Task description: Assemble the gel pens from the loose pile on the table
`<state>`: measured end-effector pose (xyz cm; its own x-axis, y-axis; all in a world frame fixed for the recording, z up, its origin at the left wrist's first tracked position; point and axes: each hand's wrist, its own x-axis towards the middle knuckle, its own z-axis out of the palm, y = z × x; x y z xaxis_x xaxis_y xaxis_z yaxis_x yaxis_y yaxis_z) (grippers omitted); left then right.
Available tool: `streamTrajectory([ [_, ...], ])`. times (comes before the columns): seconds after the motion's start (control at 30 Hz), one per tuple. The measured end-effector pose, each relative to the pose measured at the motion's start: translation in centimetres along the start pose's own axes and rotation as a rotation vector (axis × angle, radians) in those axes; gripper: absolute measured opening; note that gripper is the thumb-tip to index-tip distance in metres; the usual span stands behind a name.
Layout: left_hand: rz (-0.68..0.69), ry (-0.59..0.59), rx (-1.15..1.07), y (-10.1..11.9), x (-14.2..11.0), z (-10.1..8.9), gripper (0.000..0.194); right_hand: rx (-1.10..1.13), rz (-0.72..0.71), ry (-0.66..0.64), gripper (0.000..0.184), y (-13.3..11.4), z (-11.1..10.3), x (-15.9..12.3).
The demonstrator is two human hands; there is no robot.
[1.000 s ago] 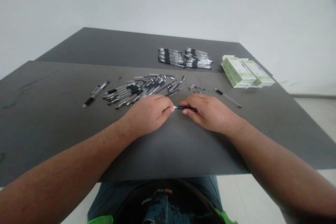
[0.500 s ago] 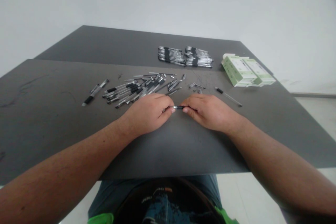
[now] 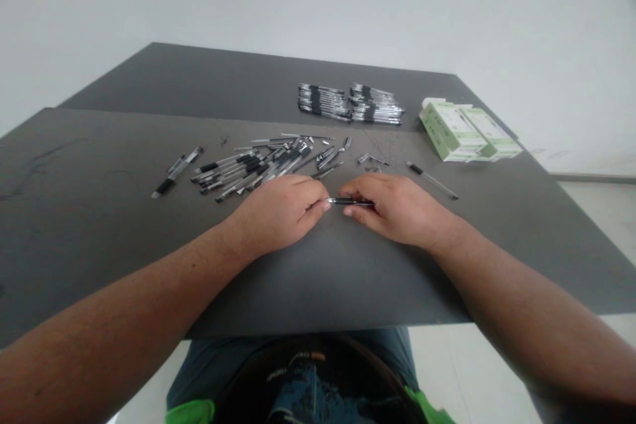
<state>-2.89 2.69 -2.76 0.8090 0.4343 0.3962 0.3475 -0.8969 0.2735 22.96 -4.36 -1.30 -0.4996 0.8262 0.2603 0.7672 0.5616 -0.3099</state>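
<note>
A pen with a black grip [image 3: 345,201] lies level between my hands, low over the table. My left hand [image 3: 283,212] pinches its silvery tip end between thumb and forefinger. Around the pen's other end is my right hand [image 3: 397,209], thumb and forefinger parted, with the pen showing in the gap. Whether its curled inner fingers touch the pen is hidden. Just beyond my left hand spreads a pile of clear pens with black grips [image 3: 233,175]. Small loose pen parts [image 3: 326,158] and thin refills [image 3: 271,140] lie beside that pile.
Bundled rows of pens [image 3: 322,103] lie toward the back of the grey table [image 3: 308,291]. Green and white boxes [image 3: 454,132] stand at the right. One capless pen [image 3: 432,180] rests right of my hands, and another pen [image 3: 177,172] lies at the left.
My right thumb and forefinger have parted from the pen's grip, so more of the pen shows. My left hand keeps its pinch. The view has shifted slightly.
</note>
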Motion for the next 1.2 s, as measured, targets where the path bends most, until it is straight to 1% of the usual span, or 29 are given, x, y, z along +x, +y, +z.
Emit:
streamTrajectory([
  [0.07,0.007,-0.002,-0.003,-0.02,0.03,-0.01,0.025,-0.014,0.000,-0.023,0.020,-0.03,-0.04,0.02],
  [0.13,0.013,-0.004,-0.007,-0.10,0.04,0.07,0.024,-0.023,-0.005,-0.059,0.025,-0.06,-0.07,0.05],
  [0.2,0.015,-0.007,-0.010,-0.21,0.04,0.19,0.024,-0.013,-0.002,-0.067,0.028,-0.08,-0.11,0.06],
  [0.33,0.002,-0.005,-0.008,-0.27,-0.04,0.29,0.024,0.008,0.022,-0.022,0.020,-0.05,-0.15,0.07],
  [0.43,0.003,-0.013,-0.004,-0.19,-0.08,0.23,0.026,-0.021,0.015,-0.057,0.018,-0.05,-0.13,0.08],
  [0.53,0.009,-0.019,-0.004,-0.19,-0.08,0.20,0.028,-0.030,0.006,-0.098,0.025,-0.14,-0.11,0.09],
  [0.7,0.017,-0.016,0.000,-0.25,-0.02,0.21,0.028,0.003,0.035,-0.035,0.018,-0.19,-0.11,0.09],
  [0.77,0.013,-0.024,0.001,-0.26,0.01,0.23,0.028,-0.018,0.026,-0.053,0.017,-0.15,-0.07,0.09],
  [0.87,0.006,-0.040,-0.005,-0.29,0.06,0.27,0.028,-0.024,0.005,-0.101,0.024,-0.12,-0.01,0.11],
  [1.07,-0.014,-0.049,-0.004,-0.27,0.02,0.22,0.028,0.012,0.034,-0.054,0.017,-0.19,-0.14,0.13],
  [1.2,0.000,-0.042,-0.004,-0.35,-0.09,0.26,0.027,0.001,0.025,-0.114,0.026,-0.24,-0.14,0.16],
])
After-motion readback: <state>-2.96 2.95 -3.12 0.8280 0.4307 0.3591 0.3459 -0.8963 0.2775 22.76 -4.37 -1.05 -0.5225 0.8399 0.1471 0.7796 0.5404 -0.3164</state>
